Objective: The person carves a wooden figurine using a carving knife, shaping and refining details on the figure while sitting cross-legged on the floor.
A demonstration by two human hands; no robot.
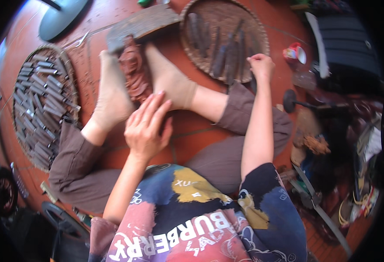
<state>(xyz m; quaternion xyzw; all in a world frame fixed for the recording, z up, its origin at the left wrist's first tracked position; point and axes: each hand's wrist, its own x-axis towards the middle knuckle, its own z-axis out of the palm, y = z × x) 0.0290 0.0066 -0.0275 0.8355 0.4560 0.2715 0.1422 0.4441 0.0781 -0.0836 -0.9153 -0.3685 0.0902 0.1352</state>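
Observation:
A reddish-brown carved piece of wood (135, 72) stands between my two socked feet, which press on it from either side. My left hand (147, 129) lies at its near end, fingers stretched out and fingertips at the wood. At the near right rim of the right-hand woven basket (262, 26), my right hand (262, 65) has its fingers pinched together. A dark narrow strip shows beside that wrist; whether the fingers hold it I cannot tell. Several long dark chisel-like tools (229, 54) lie in this basket, somewhat blurred.
A second woven basket (71, 74) at left holds many short dark rods with shiny ends (36, 111). Beyond my feet lies a worn wooden board (144, 26). A red-and-white cup (296, 54) stands at right, near a long metal blade (327, 218) and clutter. Wood chips dot the tiled floor.

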